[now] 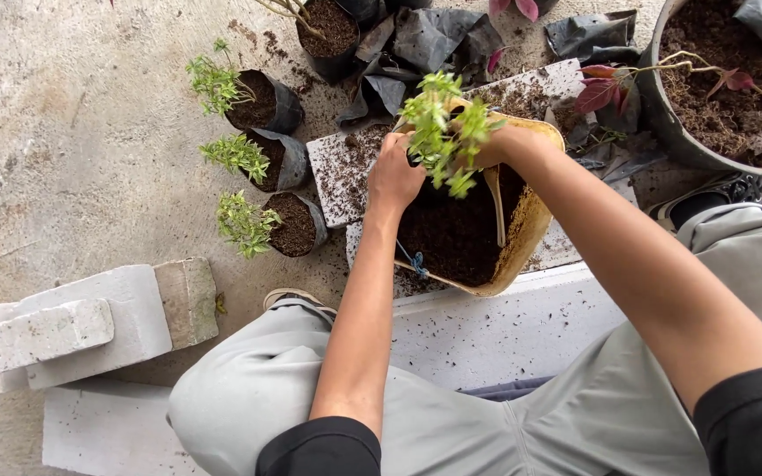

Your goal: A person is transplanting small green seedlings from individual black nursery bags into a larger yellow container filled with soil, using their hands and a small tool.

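Soil fills the yellow pot (522,242), where the left hand (394,176) presses, fingers curled, at the base of a green seedling (441,132). The right hand (496,145) seems closed around its stem, though leaves hide the grip. Squeezed too hard, the thin stem could snap. Three bagged seedlings (262,163) stand just left; torn black bags (425,40) crowd the floor behind.

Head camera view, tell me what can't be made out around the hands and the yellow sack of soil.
- Right hand: mostly hidden behind the green plant, grip unclear.
- Left hand: fingers hidden by leaves.
- Plant stem and roots: covered by both hands and foliage.
- Yellow sack: base hidden by its own bulk.
- Large pot: cut off by the right edge.
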